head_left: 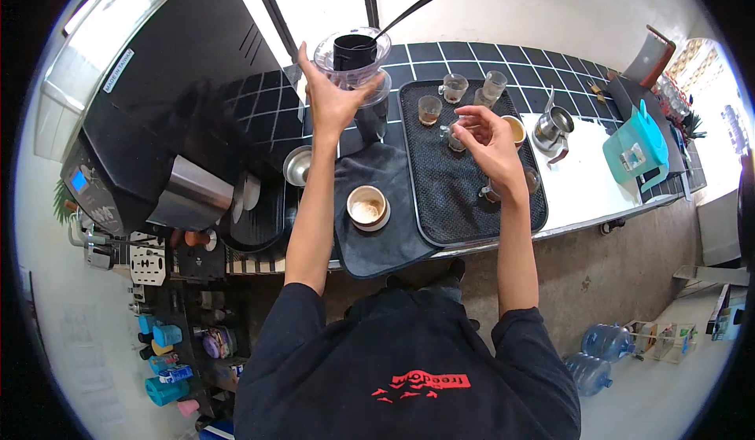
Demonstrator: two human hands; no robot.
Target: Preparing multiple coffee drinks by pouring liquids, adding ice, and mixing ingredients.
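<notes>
The left hand (334, 103), spread wide, cups the clear hopper (382, 51) just beyond its palm. The right hand (495, 145), half curled, is beside a glass (455, 139); whether it grips anything, I cannot tell.

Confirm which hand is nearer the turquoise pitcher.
Right. The right hand is over the black tray, left of the turquoise pitcher. The left hand is much farther left, at the clear plastic bowl.

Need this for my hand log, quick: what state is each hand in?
Left hand: spread around the clear bowl, apparently holding it.
Right hand: half-curled; whether it grips the small glass mug just beyond it cannot be told.
</notes>
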